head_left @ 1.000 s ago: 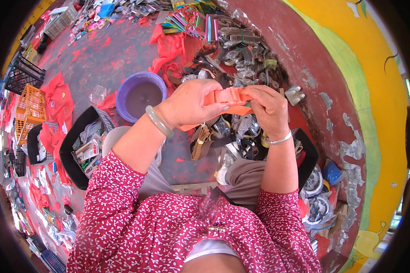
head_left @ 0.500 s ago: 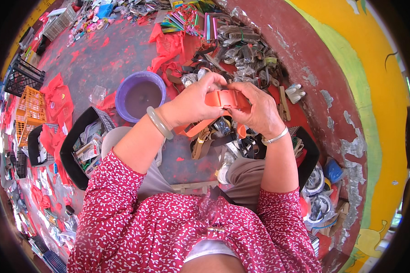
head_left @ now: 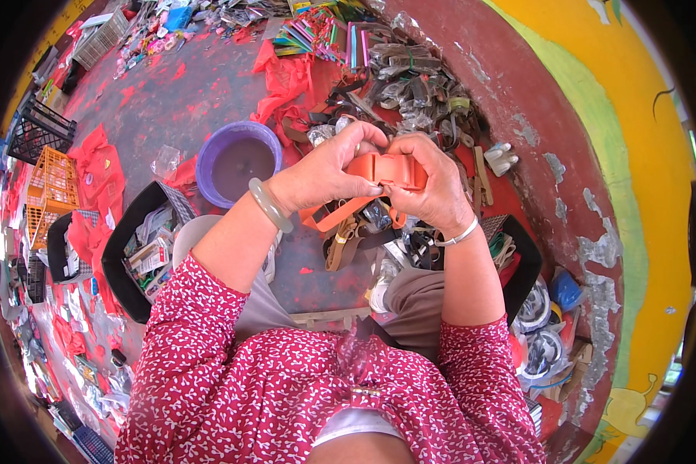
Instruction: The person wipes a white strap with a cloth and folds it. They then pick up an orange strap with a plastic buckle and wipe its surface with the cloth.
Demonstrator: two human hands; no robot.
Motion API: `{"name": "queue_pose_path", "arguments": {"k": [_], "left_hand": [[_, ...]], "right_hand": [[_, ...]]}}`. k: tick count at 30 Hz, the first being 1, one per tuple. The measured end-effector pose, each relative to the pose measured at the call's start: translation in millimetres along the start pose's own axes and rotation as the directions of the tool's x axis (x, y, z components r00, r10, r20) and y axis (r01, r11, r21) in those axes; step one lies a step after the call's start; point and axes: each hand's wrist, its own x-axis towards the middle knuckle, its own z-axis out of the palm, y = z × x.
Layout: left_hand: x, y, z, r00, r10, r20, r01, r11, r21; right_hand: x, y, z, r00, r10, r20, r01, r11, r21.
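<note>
One orange buckle (head_left: 398, 170) is held, long axis left to right, between left hand (head_left: 328, 170) and right hand (head_left: 437, 184), fingers closed on its two ends, neither hand nearer, orange strap (head_left: 345, 214) looped on the near side

No readable text, labels, numbers or signs.

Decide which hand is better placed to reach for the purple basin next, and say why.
Probably the left hand: it is nearer the purple basin, while the right hand is across the orange strap. Both hold the strap, so the left would release first.
</note>
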Motion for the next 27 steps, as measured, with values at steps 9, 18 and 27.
{"name": "queue_pose_path", "arguments": {"k": [9, 18, 27], "left_hand": [[-2.5, 11.9, 2.8, 0.967, -0.243, -0.075, 0.235, 0.967, -0.099], [-8.2, 19.8, 1.4, 0.938, -0.344, -0.047, 0.334, 0.931, -0.147], [-14.6, 14.7, 3.0, 0.958, -0.209, -0.197, 0.188, 0.975, -0.12]], "right_hand": [[-1.8, -3.5, 7.6, 0.998, -0.043, -0.042, 0.04, 0.997, -0.062], [-2.1, -6.9, 9.3, 0.992, -0.113, -0.05, 0.105, 0.985, -0.14], [0.2, -12.8, 5.4, 1.0, 0.029, -0.01, -0.03, 0.995, -0.092]]}}
